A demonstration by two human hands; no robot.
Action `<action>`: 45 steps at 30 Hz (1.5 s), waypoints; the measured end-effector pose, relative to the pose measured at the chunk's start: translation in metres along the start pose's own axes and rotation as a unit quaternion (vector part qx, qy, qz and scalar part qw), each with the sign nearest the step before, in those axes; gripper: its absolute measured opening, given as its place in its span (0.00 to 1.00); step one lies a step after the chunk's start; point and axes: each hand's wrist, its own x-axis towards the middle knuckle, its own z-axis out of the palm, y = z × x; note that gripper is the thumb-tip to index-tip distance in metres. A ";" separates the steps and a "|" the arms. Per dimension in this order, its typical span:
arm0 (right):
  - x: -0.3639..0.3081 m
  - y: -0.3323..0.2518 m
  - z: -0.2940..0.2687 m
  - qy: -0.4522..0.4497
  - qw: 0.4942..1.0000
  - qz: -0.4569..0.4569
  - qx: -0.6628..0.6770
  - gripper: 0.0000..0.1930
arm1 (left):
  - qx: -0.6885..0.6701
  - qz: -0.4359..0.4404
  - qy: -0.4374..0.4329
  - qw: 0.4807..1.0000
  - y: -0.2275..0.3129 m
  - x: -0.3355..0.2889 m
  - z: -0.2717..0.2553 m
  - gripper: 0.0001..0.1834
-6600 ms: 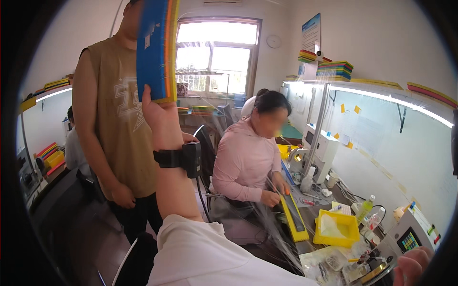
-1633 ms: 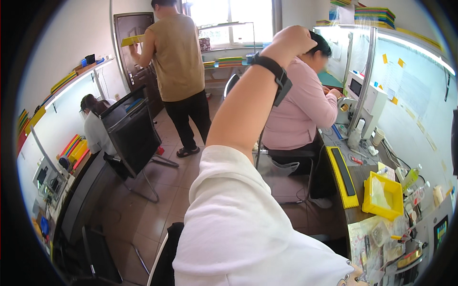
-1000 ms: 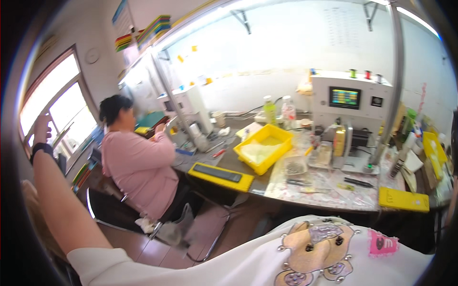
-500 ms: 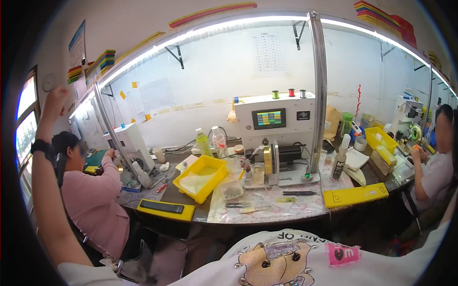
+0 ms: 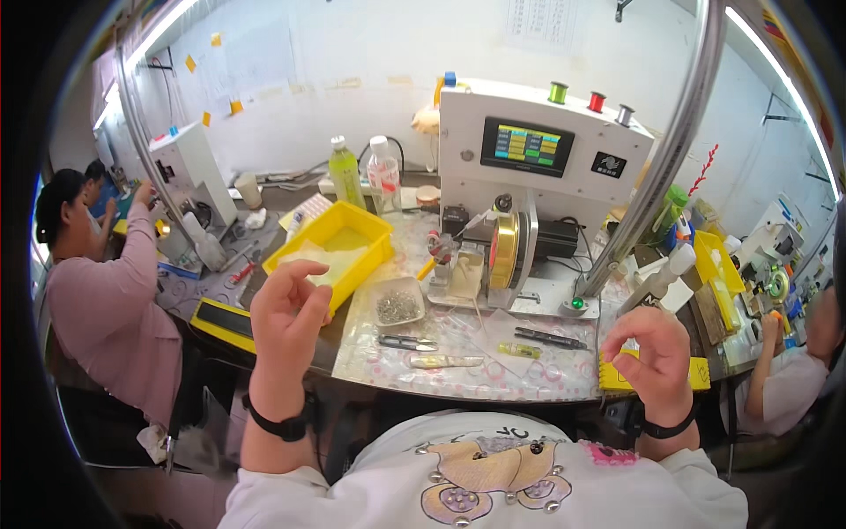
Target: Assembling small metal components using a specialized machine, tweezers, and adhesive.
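Both of my hands are raised over the table's near edge, with nothing seen in either. My left hand is in front of the yellow bin, its fingers loosely curled and the thumb apart. Lifted above a yellow board is my right hand, fingers bent, with a gap to the thumb. On the patterned table cover between them lie thread snips, a slim pale tool, a small yellow-green tube and black pen-like tools. A white dish holds small metal pieces.
Behind stands a white machine with a screen, small thread spools on top and a gold wheel. Two bottles stand left of it. A metal post rises at its right. Co-workers sit at left and right.
My left arm has come down from high at the left to the table front. My right hand has come into view. The view has tilted downward and nearer the table.
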 end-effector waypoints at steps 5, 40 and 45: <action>0.020 0.048 0.033 -0.019 0.967 0.156 0.199 0.07 | 0.112 -0.074 -0.066 0.989 -0.056 0.024 0.027 0.08; 0.010 0.156 -0.032 0.116 0.965 0.188 -0.140 0.10 | -0.055 -0.330 -0.357 0.872 -0.124 0.052 0.160 0.14; 0.012 0.157 -0.031 0.107 0.938 0.190 -0.271 0.11 | -0.030 -0.281 -0.310 0.908 -0.129 0.051 0.159 0.02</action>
